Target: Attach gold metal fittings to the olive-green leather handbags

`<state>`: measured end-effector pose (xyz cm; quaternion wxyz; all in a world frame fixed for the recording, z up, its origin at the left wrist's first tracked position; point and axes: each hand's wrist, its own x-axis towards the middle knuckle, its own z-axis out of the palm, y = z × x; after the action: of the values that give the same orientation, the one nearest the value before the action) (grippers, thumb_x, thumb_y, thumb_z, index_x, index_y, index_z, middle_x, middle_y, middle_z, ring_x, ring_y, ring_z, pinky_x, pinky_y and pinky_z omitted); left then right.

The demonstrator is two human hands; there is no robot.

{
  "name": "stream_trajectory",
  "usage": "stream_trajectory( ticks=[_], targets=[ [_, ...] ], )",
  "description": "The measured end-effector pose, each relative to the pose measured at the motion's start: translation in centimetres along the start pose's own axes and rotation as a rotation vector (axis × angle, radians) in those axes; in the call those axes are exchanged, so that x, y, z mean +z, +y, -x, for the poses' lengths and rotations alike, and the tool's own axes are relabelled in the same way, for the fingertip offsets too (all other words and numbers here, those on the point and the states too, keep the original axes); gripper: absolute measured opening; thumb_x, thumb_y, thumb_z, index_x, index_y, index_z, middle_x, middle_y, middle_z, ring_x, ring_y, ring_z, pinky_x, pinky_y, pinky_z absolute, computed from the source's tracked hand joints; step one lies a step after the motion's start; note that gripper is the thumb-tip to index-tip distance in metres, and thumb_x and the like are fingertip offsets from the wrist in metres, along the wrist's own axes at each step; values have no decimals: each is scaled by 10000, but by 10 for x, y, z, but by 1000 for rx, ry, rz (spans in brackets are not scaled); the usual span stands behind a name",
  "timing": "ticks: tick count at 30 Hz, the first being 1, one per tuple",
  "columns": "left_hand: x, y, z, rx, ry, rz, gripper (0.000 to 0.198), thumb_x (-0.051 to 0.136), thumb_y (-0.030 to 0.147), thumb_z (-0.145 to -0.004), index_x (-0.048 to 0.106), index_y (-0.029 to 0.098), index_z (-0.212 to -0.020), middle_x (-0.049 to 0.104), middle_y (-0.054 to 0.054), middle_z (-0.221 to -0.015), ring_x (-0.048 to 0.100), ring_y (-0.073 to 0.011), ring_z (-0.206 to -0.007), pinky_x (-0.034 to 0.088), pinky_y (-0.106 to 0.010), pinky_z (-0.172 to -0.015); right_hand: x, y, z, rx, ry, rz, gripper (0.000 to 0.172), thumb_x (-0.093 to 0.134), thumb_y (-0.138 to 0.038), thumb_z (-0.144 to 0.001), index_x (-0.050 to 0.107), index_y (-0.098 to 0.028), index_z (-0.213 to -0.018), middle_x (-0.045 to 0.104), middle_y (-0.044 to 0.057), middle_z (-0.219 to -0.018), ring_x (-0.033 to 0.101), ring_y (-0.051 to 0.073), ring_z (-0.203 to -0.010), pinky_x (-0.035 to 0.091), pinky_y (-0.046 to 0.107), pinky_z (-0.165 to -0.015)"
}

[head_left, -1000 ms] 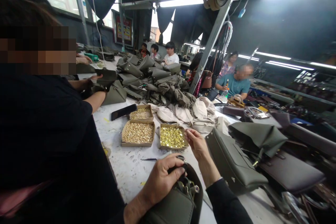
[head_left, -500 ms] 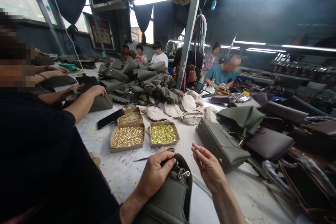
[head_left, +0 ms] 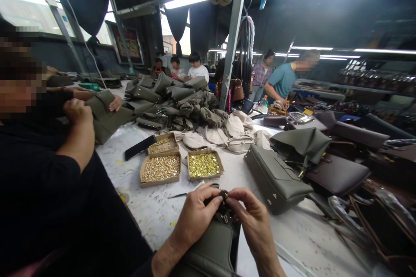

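An olive-green handbag [head_left: 211, 242] lies in front of me at the table edge, with silvery metal fittings near its top. My left hand [head_left: 203, 205] is closed, thumb and fingers pinching a dark strap end [head_left: 223, 194] above the bag. Against that same strap end, my right hand [head_left: 248, 207] is pinched shut. A tiny gold glint shows between its fingertips, too small to name. Beyond my hands stand a cardboard tray of copper-gold studs [head_left: 160, 168] and another tray of bright gold studs [head_left: 204, 164].
A third small tray [head_left: 164, 143] and a black phone [head_left: 140, 147] lie behind. An olive bag [head_left: 277, 177] and brown bags [head_left: 338, 173] crowd the right. Pale bag pieces [head_left: 238, 127] and piled olive bags [head_left: 169, 91] fill the back. A co-worker [head_left: 74, 138] handles a bag at left.
My right hand has moved left and down to meet the strap end in my left hand. The co-worker at left has lifted and turned a bag. A person at the back right has straightened up.
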<state>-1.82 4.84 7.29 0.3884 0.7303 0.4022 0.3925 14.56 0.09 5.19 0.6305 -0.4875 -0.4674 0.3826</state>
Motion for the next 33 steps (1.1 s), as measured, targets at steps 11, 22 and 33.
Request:
stream_trajectory(
  ticks=[11, 22, 33],
  targets=[
    [3, -6, 3, 20, 34, -30, 194, 628, 174, -885, 811, 236, -900, 785, -40, -1030, 657, -239, -1183, 496, -331, -1021, 1, 9, 0, -38, 40, 82, 265, 800, -516, -805, 778, -253, -790, 640, 49, -966, 569, 252, -1047, 434, 335, -959],
    [4, -6, 3, 111, 61, -102, 217, 617, 131, -893, 805, 233, -925, 785, -44, -994, 676, -245, -1136, 535, -342, -975, 3, 9, 0, 46, -23, -23, 230, 810, -455, -798, 761, -230, -798, 660, 29, -879, 604, 217, -891, 479, 308, -830],
    [6, -20, 7, 352, 90, -199, 246, 602, 130, -953, 777, 271, -1050, 793, -25, -961, 666, -246, -1133, 532, -418, -1020, 1, 16, 2, -194, 42, 257, 176, 774, -425, -865, 790, -279, -962, 687, 39, -942, 617, 232, -964, 484, 345, -881]
  ],
)
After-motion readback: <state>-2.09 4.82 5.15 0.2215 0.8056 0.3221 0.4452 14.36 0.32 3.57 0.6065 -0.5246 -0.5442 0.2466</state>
